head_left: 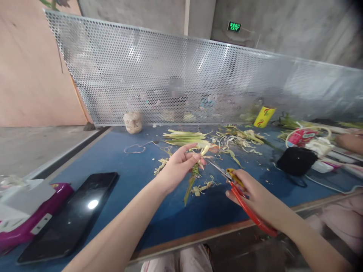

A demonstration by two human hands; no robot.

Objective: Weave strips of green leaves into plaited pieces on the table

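My left hand [178,166] is closed in a pinch on a small woven piece of green leaf strips [195,170]; a long strip hangs down from it toward the blue table [119,158]. My right hand [252,192] grips red-and-yellow-handled scissors [235,185]. Their blades point left and up, the tips just right of the woven piece. Cut leaf scraps [202,187] lie under both hands.
A black phone [73,215] and a magenta object [34,219] lie at the left. Green leaf stalks [184,136], a yellow can [263,116], a black pouch [296,160] and a jar [132,121] sit further back, before a perforated metal screen [181,75]. Another person's hand [350,140] is at the right.
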